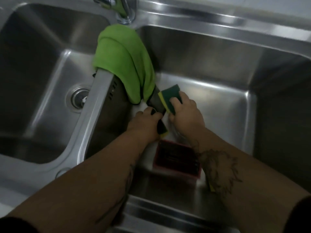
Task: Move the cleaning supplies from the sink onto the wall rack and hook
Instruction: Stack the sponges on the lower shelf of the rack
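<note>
Both my hands are down in the right basin of a steel double sink (pixel 218 52). My right hand (pixel 185 113) grips a green and yellow sponge (pixel 170 98). My left hand (pixel 146 121) is closed on a second green and yellow sponge (pixel 162 130), partly hidden under the fingers. A bright green cloth (pixel 122 61) hangs over the divider between the basins, its lower end just left of the sponges. A red open box (pixel 176 158) stands on the basin floor between my forearms. A yellow sponge edge (pixel 211 187) peeks out under my right forearm.
A chrome faucet (pixel 124 12) rises at the top behind the cloth. The left basin (pixel 33 81) holds only its drain (pixel 79 97). A dark slotted panel (pixel 112 91) lines the divider's right face. No wall rack or hook is in view.
</note>
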Motion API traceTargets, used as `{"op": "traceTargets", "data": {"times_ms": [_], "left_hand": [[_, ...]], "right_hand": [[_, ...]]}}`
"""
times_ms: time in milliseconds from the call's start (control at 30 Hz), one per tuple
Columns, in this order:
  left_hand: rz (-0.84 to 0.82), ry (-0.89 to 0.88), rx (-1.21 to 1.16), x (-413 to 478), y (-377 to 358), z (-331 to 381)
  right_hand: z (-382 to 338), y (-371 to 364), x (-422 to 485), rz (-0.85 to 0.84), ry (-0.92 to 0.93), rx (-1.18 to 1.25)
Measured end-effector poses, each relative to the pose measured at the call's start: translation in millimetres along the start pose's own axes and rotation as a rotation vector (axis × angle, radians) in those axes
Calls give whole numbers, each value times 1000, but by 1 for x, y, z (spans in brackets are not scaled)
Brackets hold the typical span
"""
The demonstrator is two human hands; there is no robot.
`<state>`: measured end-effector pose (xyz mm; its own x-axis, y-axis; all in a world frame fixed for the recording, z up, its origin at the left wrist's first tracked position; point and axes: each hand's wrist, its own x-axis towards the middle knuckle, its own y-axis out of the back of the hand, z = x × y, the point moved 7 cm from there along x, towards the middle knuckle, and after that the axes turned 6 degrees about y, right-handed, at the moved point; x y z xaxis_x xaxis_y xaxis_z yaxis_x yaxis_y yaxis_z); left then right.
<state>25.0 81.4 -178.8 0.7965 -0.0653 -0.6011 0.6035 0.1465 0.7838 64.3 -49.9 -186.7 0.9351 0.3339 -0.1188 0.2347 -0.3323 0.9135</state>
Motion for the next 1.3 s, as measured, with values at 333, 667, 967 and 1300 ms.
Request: {"op": "traceTargets", "data": {"times_ms": [333,667,967,1300], "left_hand": [[12,104,-65,-39,43,4],[283,-143,9,-65,201,179],[481,-422,-4,-73,274,345],[432,-458,-46,-53,239,377]], "right_hand": [[11,145,-8,167,-13,47],[77,361,-87,576,-30,-40],[201,430,-161,693,-372,-78],[282,352,-152,441,-453,-88]]}}
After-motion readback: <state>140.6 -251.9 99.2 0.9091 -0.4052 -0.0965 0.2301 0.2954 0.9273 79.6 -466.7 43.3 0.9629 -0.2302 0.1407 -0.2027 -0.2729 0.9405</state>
